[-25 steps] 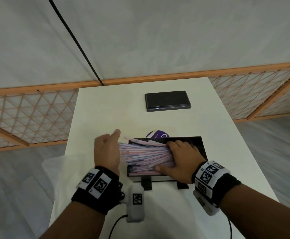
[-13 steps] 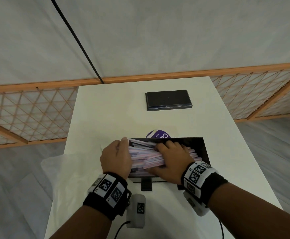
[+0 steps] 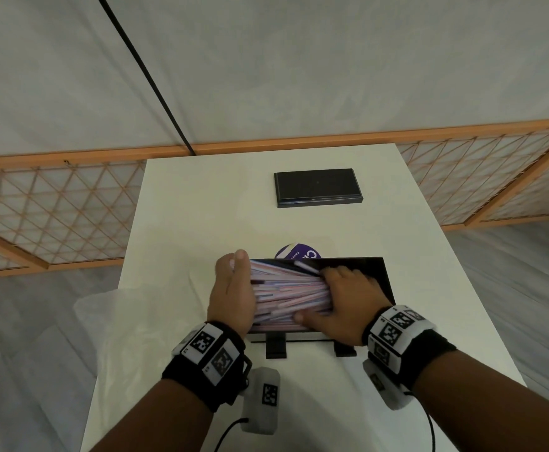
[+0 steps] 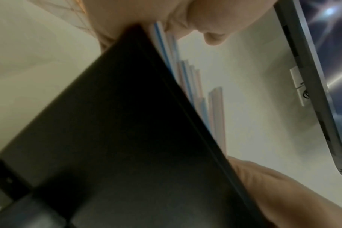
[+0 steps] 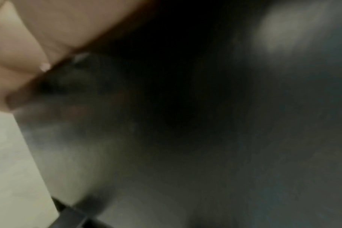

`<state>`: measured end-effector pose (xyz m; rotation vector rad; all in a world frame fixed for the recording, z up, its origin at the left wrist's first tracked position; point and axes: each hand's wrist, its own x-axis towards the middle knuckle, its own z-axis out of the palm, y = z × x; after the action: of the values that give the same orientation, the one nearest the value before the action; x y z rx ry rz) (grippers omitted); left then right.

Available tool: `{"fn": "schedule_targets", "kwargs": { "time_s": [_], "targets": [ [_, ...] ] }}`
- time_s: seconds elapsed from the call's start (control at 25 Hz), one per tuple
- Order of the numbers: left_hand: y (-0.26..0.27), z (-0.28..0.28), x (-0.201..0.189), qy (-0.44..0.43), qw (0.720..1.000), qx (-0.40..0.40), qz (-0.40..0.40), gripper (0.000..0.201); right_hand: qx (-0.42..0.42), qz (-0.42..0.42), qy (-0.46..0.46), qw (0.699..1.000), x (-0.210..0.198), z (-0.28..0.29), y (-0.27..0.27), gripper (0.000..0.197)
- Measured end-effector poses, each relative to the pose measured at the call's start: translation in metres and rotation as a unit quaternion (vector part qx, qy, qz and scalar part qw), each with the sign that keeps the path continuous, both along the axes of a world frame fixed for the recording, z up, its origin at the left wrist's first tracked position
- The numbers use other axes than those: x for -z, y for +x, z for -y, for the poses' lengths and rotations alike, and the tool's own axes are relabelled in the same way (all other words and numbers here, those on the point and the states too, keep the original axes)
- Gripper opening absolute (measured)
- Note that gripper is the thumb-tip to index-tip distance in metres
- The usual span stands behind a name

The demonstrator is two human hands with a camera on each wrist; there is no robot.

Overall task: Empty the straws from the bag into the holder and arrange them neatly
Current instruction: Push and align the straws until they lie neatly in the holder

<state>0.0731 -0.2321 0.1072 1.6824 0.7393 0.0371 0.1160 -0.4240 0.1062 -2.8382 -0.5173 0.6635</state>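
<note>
A thick bundle of pink, blue and white straws [image 3: 286, 293] lies across the open black holder [image 3: 376, 275] on the white table [image 3: 201, 207]. My left hand [image 3: 234, 288] stands on edge, its flat palm pressed against the straws' left ends. My right hand [image 3: 341, 301] grips the bundle from above, fingers curled over it and thumb along its front. One straw [image 3: 305, 266] sticks up at the back. The left wrist view shows the holder's wall [image 4: 127, 123] with straw ends [image 4: 185, 80] above it. The right wrist view is dark and blurred.
A crumpled clear plastic bag [image 3: 129, 324] lies on the table's left side. A flat black lid [image 3: 317, 187] rests at the far end. A purple round object [image 3: 299, 252] shows behind the holder. Orange lattice panels [image 3: 54, 216] stand beyond the table.
My left hand has moved right and now presses the straw ends, pushing the bundle further into the holder. My right hand stays on top of the straws.
</note>
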Motion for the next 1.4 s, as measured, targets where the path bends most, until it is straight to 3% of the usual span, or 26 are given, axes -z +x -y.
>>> {"fn": "schedule_targets", "kwargs": {
  "time_s": [0.24,0.44,0.56,0.68,0.76,0.84,0.96,1.08,1.2,1.32,1.4],
  "targets": [
    [-0.002,0.004,0.005,-0.037,0.998,-0.014,0.050,0.071,-0.019,-0.022,-0.020,0.999,0.001,-0.022,0.000,0.095],
    [-0.002,0.005,-0.008,0.004,0.998,0.052,0.027,0.073,-0.020,0.060,-0.024,0.998,-0.007,-0.030,-0.003,0.091],
    [-0.004,-0.005,-0.003,0.059,0.998,0.035,0.004,0.069,-0.024,0.056,-0.017,0.998,-0.012,-0.028,-0.005,0.097],
    [-0.006,-0.007,-0.004,0.001,0.999,-0.011,0.037,0.073,-0.035,0.107,0.068,0.991,-0.011,-0.007,-0.013,0.078],
    [-0.007,-0.004,-0.001,-0.042,0.998,-0.022,0.046,0.096,-0.053,0.091,0.083,0.991,-0.008,0.006,-0.019,0.070],
    [-0.008,-0.001,0.006,-0.067,0.997,-0.009,0.041,0.105,-0.081,0.019,0.022,0.996,-0.004,0.006,-0.024,0.078],
    [-0.009,0.002,0.010,-0.074,0.997,-0.015,0.032,0.092,-0.110,0.010,-0.022,0.994,0.000,-0.004,-0.026,0.082],
    [-0.009,-0.002,0.013,-0.063,0.997,-0.036,0.015,0.115,-0.104,0.026,-0.048,0.993,-0.005,-0.005,-0.021,0.088],
    [-0.010,0.002,0.008,-0.045,0.999,-0.014,-0.005,0.105,-0.079,0.020,-0.085,0.993,-0.003,-0.007,-0.019,0.099],
    [-0.011,0.009,0.005,-0.010,0.999,0.020,-0.037,0.078,-0.100,-0.022,-0.049,0.994,0.003,-0.015,-0.024,0.092],
    [-0.012,0.010,0.006,0.007,0.999,0.026,-0.043,0.067,-0.100,-0.006,-0.037,0.994,-0.003,-0.012,-0.022,0.085]
  ]
}}
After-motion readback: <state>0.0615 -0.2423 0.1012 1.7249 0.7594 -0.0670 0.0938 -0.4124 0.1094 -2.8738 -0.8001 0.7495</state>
